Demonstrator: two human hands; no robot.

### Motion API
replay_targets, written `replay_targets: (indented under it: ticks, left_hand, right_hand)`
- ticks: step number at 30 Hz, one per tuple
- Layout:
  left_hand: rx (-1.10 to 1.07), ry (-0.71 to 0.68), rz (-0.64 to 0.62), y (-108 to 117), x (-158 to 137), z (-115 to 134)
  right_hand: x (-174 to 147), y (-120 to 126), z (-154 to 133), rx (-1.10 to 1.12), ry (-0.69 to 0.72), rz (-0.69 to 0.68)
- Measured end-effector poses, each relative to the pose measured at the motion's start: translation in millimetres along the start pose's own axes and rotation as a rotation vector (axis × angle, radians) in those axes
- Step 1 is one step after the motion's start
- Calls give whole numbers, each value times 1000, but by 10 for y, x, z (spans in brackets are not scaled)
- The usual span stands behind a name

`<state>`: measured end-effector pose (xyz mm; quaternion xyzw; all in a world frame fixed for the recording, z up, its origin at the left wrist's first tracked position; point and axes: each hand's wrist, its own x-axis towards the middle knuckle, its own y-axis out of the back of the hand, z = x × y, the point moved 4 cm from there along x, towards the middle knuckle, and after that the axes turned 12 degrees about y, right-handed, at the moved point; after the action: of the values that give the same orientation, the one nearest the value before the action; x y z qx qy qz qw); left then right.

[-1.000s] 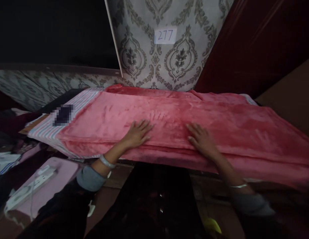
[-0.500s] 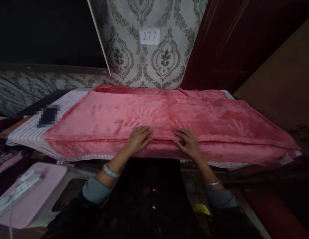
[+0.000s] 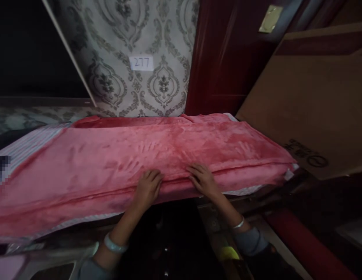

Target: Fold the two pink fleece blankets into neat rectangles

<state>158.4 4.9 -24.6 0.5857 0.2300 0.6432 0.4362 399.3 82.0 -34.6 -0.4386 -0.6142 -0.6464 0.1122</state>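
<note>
A pink plush blanket lies folded in a long strip, its front edge running across below my hands. Faint handprints mark the pile. My left hand rests on the blanket near that edge, fingers laid over the top and the thumb beside the fold. To its right, my right hand touches the same edge, with a gap between its thumb and its outstretched fingers. A short stretch of the fold shows between the two hands. Striped cloth shows at the blanket's left end.
A large cardboard box leans at the right, close to the blanket's end. Behind stand a patterned wall with a paper marked 277, a dark screen and a dark red door. A pink-topped surface sits at lower left.
My view has turned to the right, so the scene sits further left and more of the cardboard box shows. Both hands stay at about the same place on the blanket's edge.
</note>
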Motion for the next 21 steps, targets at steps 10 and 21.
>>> replay_targets:
  ticks: [10,21]
  left_hand:
    - [64,-16,141,6,-85,58]
    - [27,11,129,102,-254,174]
  right_hand:
    - [-633,444,622,-390,-332,-209]
    - [99,46,423,-368,-241,-274]
